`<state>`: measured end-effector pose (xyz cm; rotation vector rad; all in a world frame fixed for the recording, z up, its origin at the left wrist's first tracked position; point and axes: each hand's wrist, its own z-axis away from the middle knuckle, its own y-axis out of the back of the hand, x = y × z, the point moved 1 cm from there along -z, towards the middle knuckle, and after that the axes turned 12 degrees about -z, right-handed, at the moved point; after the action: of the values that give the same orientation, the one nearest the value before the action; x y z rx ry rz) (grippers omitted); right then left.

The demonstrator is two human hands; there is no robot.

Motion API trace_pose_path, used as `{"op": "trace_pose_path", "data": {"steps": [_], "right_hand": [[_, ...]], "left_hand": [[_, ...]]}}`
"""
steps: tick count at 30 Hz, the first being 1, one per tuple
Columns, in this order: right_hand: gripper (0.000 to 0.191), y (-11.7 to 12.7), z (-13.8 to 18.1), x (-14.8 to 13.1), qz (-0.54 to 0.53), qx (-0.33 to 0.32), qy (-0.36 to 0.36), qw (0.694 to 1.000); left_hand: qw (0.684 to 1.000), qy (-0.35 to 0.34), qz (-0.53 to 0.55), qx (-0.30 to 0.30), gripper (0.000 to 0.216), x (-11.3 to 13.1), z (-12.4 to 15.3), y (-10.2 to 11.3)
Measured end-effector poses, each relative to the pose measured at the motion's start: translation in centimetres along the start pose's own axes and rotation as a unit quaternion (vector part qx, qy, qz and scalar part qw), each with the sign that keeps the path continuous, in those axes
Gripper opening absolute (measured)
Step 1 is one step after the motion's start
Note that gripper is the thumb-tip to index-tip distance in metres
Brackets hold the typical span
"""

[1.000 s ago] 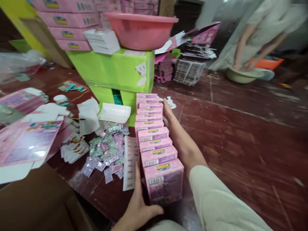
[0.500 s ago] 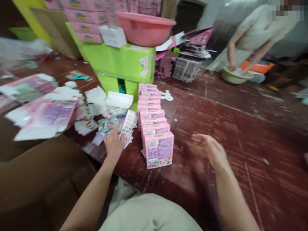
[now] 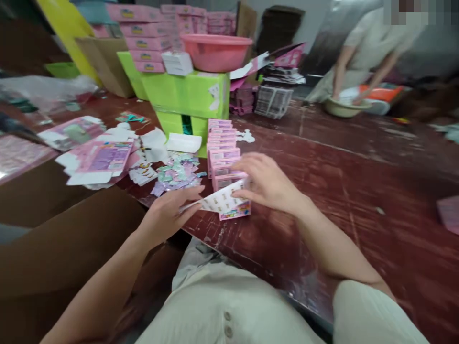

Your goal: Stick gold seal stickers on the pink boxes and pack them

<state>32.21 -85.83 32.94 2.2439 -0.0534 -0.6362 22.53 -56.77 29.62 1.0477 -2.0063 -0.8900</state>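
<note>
A white sheet with rows of small printed marks (image 3: 220, 199) is held slantwise between my hands. My left hand (image 3: 168, 215) pinches its left end between thumb and fingers. At the other end, the thumb of my right hand (image 3: 270, 184) lies over the sheet, with the fingers curved behind it. Just behind the sheet runs a row of pink boxes (image 3: 224, 154), standing on the table. The sheet covers most of the nearest box. Beyond my left hand lies a pile of small green and purple packets (image 3: 177, 172).
Flattened pink and white cartons (image 3: 103, 160) lie at left. Green boxes (image 3: 190, 93) at the back carry a pink basin (image 3: 217, 52) and stacked pink boxes (image 3: 147, 43). A brown carton (image 3: 64, 239) stands near my left arm. Across the table, another person reaches into a pale basin (image 3: 346, 109).
My left hand has brought the sheet from the packet pile to the front of the box row. My right hand has come in from the right onto the sheet's other end.
</note>
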Motion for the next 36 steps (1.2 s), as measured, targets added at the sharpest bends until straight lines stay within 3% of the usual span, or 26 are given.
{"op": "trace_pose_path", "data": {"steps": [2, 5, 9, 13, 15, 22, 27, 33, 36], "right_hand": [[0.021, 0.3, 1.2, 0.0, -0.077, -0.053, -0.040, 0.995], [0.020, 0.3, 4.3, -0.5, -0.205, -0.008, -0.093, 0.974], [0.029, -1.1, 7.8, -0.8, -0.304, 0.111, -0.194, 0.926], [0.036, -3.1, 9.8, -0.1, -0.341, 0.192, -0.294, 0.872], [0.034, -3.8, 10.6, 0.6, -0.338, 0.209, -0.319, 0.861], [0.031, -6.1, 12.2, 2.6, -0.310, 0.224, -0.338, 0.860], [0.034, -7.4, 13.1, 3.1, -0.345, 0.228, -0.372, 0.831], [0.033, -7.2, 13.9, 3.5, -0.375, 0.201, -0.384, 0.819], [0.032, -6.8, 13.8, 3.9, -0.373, 0.195, -0.385, 0.821]], "left_hand": [[0.999, 0.015, 0.029, -0.005, 0.029, 0.3, 0.7, 0.1], [0.979, 0.133, 0.152, 0.000, 0.026, -0.2, 1.6, -0.5], [0.895, 0.308, 0.323, 0.028, 0.038, 0.0, 2.3, -2.8], [0.805, 0.361, 0.470, 0.025, 0.060, 1.4, 2.0, -6.1], [0.779, 0.376, 0.501, 0.014, 0.062, 1.8, 1.8, -7.4], [0.762, 0.429, 0.481, 0.059, 0.045, 1.8, 1.9, -8.7], [0.719, 0.439, 0.538, 0.015, 0.050, 1.3, 3.4, -9.5], [0.735, 0.435, 0.520, 0.017, 0.037, 1.3, 4.1, -9.7], [0.724, 0.432, 0.538, -0.006, 0.038, 1.0, 3.4, -10.1]]}}
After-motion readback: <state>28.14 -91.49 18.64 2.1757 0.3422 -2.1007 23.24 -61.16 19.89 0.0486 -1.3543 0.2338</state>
